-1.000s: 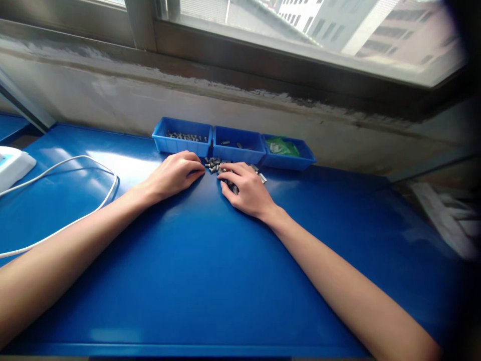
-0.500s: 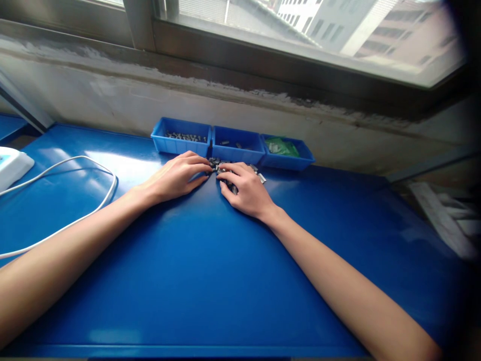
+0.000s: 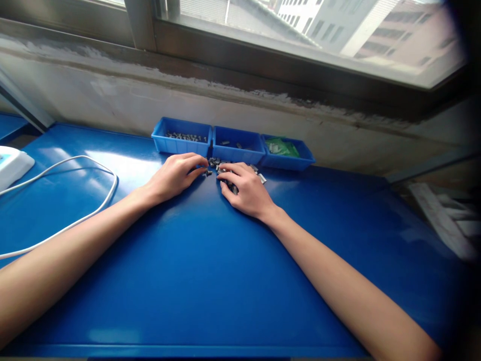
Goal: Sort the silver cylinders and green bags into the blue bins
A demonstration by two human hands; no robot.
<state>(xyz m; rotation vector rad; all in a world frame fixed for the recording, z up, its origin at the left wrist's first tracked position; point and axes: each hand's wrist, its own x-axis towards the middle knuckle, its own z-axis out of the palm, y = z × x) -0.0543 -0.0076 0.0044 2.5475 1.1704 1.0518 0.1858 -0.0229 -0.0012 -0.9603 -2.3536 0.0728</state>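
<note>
A loose pile of small grey metal parts (image 3: 215, 162) lies on the blue table in front of the bins. At its left side, my left hand (image 3: 176, 175) is curled, thumb and forefinger drawn together. A small dark grey part (image 3: 208, 172) shows at those fingertips; its exact kind is too small to make out. My right hand (image 3: 246, 190) rests over the right part of the pile, fingers spread and bent, touching the pieces and hiding many of them. One pale rectangular piece (image 3: 262, 178) sticks out beyond its knuckles.
Behind the pile stand three blue bins: the left bin (image 3: 182, 145) with small metal parts, the middle bin (image 3: 238, 152) with a few pieces, the right bin (image 3: 287, 161) with a green bag (image 3: 283, 147). A white cable (image 3: 86, 214) and white device (image 3: 13, 168) lie left.
My left hand has drawn slightly left, away from the pile, its fingers closing together with a small part at the tips. The right hand stays in place.
</note>
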